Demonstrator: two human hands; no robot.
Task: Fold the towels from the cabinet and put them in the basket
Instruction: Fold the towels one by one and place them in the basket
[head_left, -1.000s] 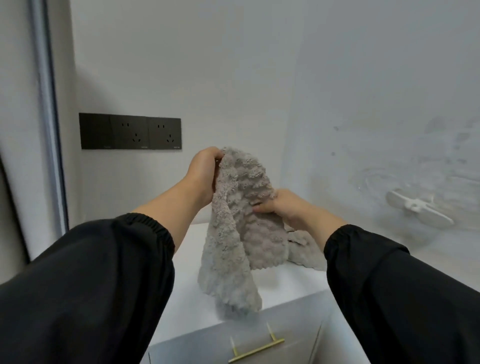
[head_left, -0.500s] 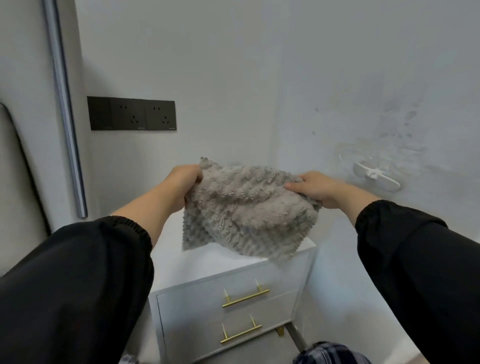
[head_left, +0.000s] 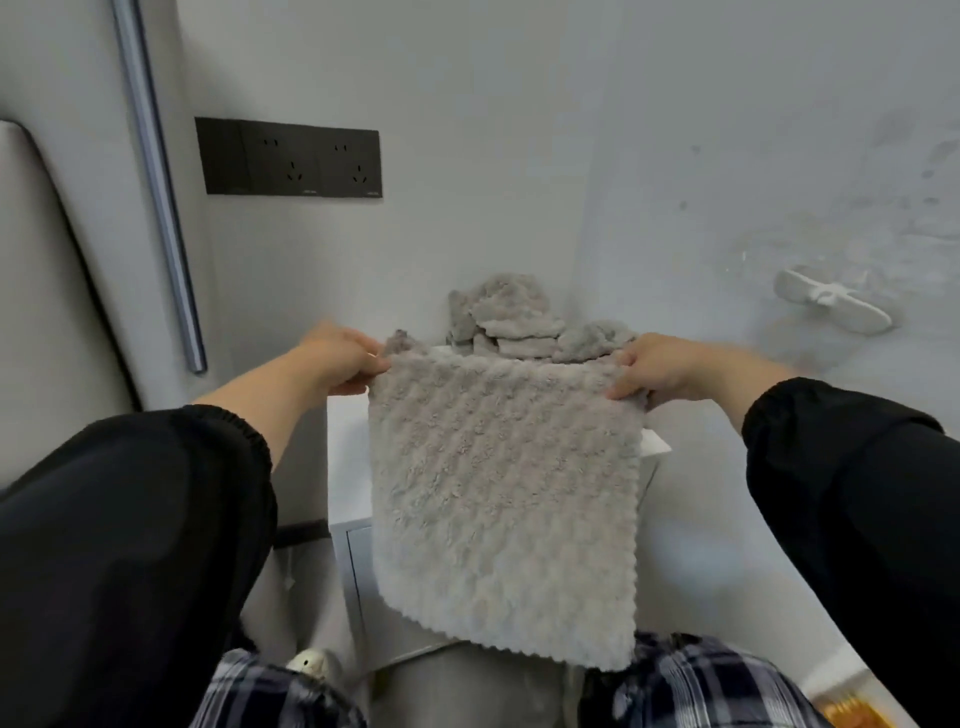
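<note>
Left hand and right hand each pinch a top corner of the grey towel I hold spread before the white cabinet; other towels lie heaped on top.

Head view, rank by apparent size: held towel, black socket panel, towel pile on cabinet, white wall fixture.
1. held towel: largest, also nearest.
2. black socket panel and towel pile: alike, unranked.
3. white wall fixture: smallest.

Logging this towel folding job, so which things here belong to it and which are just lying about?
Part of the job: held towel, left hand, right hand, towel pile, cabinet.
Just there: socket panel, white wall fitting, grey pole.
</note>
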